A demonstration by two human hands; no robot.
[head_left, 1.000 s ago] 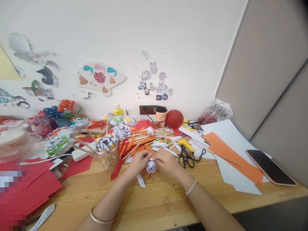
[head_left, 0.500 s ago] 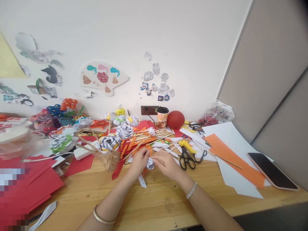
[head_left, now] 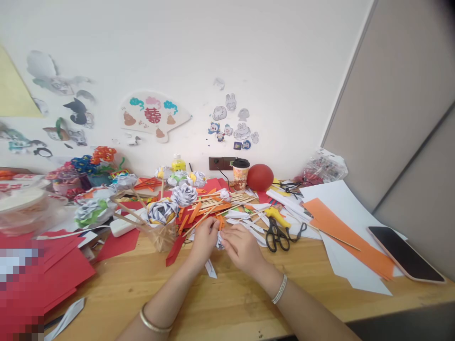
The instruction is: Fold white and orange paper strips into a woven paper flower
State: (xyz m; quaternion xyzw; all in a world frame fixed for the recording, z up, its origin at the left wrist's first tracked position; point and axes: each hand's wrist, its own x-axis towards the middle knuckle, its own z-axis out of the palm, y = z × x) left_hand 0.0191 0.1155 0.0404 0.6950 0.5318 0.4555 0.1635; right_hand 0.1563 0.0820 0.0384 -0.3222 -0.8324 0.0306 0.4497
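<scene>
On the wooden table, mid-front of the clutter. Red paper sheets far left. Clear cup with stick flowers just left of the left hand. Left hand: fingers curled, pinching the paper flower. The flower sits between both hands, low over the table, mostly hidden. Right hand: fingers curled onto the same flower. Scissors near the right; phone far right.

The desk is showing smooth pale wood with a faint sheen. The small paper flower being pinched is looking crisp and printed. Skewers behind it are lying as bare wood. Red paper sheets at the left are sitting matt, the phone at the right is gleaming glossy, and the bangle is glinting like metal.
</scene>
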